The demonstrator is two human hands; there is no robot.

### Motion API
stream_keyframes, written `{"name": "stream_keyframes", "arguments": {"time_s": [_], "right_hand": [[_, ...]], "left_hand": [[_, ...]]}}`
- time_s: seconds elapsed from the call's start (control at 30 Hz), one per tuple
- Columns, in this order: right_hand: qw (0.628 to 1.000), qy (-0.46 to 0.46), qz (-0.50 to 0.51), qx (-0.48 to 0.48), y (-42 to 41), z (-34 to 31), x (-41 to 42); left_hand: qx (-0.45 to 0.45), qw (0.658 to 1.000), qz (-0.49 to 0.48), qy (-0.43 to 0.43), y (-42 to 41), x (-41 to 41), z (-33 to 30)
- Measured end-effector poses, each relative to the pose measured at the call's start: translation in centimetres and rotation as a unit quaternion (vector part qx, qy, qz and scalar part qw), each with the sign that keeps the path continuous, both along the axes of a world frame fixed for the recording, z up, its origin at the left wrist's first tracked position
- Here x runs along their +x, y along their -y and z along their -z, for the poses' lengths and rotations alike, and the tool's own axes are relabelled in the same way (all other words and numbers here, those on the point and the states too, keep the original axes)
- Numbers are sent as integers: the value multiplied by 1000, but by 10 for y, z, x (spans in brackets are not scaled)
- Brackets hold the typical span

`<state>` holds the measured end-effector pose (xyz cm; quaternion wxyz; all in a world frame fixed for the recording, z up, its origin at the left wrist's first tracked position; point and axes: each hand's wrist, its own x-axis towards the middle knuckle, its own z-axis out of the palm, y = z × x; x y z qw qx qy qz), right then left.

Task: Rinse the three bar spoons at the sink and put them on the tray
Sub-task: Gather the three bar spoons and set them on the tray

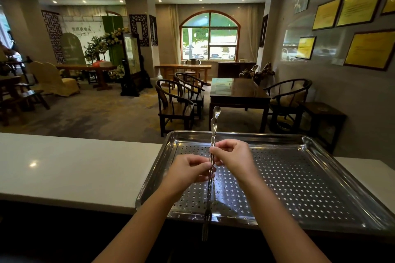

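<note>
Long twisted steel bar spoons point(213, 132) are held together as a bundle over the left part of a perforated steel tray point(299, 179). At least two bowls show at the far end, above the tray's back rim; forked ends hang past its near rim. My left hand point(188, 170) grips the stems from the left at mid length. My right hand point(233, 156) pinches them from the right, slightly farther up. How many spoons are in the bundle is unclear. No sink is in view.
The tray rests on a white counter point(74, 168) that runs left and continues behind the tray at the right point(369, 168). Beyond the counter is a lounge with dark wooden chairs point(173, 104) and a table point(239, 94). The near edge below is dark.
</note>
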<state>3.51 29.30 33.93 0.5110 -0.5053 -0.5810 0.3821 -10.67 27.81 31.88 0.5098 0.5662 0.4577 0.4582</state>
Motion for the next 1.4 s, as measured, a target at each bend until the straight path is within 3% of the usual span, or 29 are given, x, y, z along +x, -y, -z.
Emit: {"name": "stream_keyframes", "arguments": {"time_s": [0.37,0.8,1.4], "right_hand": [[996,38,74,24,-13,-11,28],[945,250,159,-135,-84,45,64],[915,294,188,-202,-109,101,71]], "left_hand": [[-16,998,-44,51,-12,5,-17],[-34,995,-78,50,-25,1,-19],[-75,992,-81,59,-42,14,-15]]}}
